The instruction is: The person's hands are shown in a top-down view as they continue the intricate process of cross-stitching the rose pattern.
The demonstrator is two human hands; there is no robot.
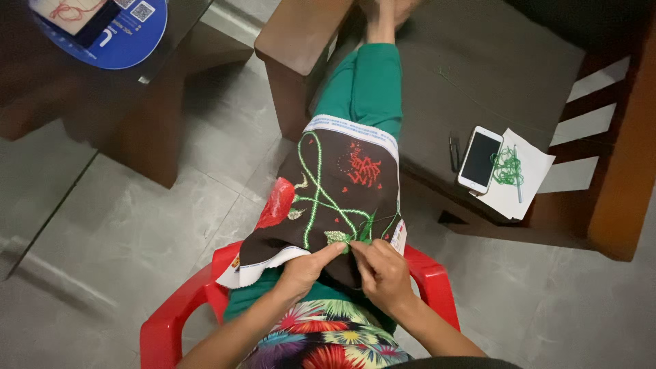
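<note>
a dark brown embroidery cloth, stitched with green stems and red motifs, is draped over the lap and the green-trousered leg of a person seated in a red plastic chair. the left hand is closed on the cloth's near edge, thumb pressed on top; its fingers are hidden beneath the fabric. the right hand is pinched shut at the green stitching, fingertips meeting the left thumb; a needle cannot be made out. on the wooden bench a white phone lies beside a sheet of paper bearing tangled green thread. a small dark tool beside the phone is too small to identify. a blue round object is cut off at the top edge.
</note>
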